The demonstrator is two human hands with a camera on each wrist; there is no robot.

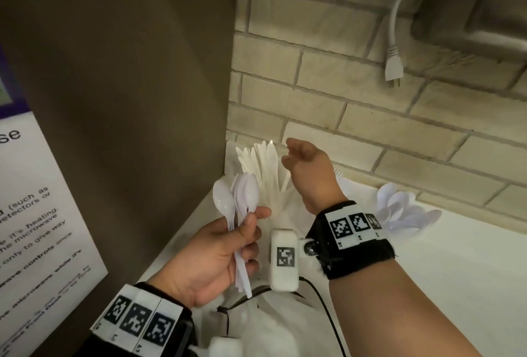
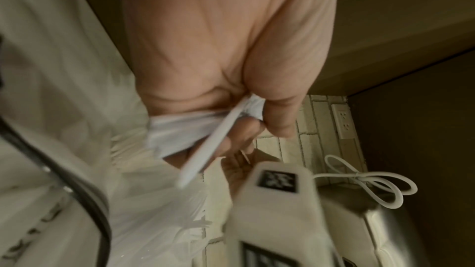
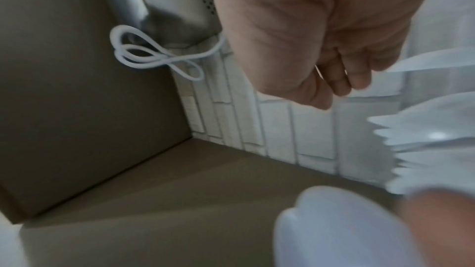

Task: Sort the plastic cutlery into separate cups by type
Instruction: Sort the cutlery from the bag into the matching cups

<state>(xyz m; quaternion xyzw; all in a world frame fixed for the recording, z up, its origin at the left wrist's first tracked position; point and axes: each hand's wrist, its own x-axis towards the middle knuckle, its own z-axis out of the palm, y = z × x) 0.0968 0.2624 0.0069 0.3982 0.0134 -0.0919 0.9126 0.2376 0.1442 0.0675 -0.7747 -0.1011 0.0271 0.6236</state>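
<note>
White plastic throughout: the left hand (image 1: pixel 211 257) grips a bundle of spoons (image 1: pixel 239 200) by the handles, fingers and thumb curled round them, bowls up and handle ends projecting below the palm. The long axis of the bundle runs near upright, tilted slightly away from the person. The left wrist view confirms the handles (image 2: pixel 205 149) clamped between thumb and fingers.

The right hand (image 1: pixel 305 162) hovers at the far left corner of the white counter (image 1: pixel 456 285), next to the brick wall (image 1: pixel 370 117), just right of a standing cluster of knives (image 1: pixel 265 162). Its fingers are loosely curled; in the right wrist view they (image 3: pixel 339 80) appear to hold nothing, though blur prevents certainty about a thin item between the fingertips. The container holding the knives is hidden.

A second group of spoons (image 1: pixel 402 211) stands fanned at the back edge of the counter, to the right of the right wrist. Fork tines (image 3: pixel 416 149) show at the right of the right wrist view.

Governing relation: the spoon group at the back edge lies to the right of both hands, beyond the right forearm, while the bundle is in the left hand. Judgement: delivery requires either a transfer to the nearer right hand or a left-hand reach across the right arm, with the bundle kept upright and handles lowered first
</note>
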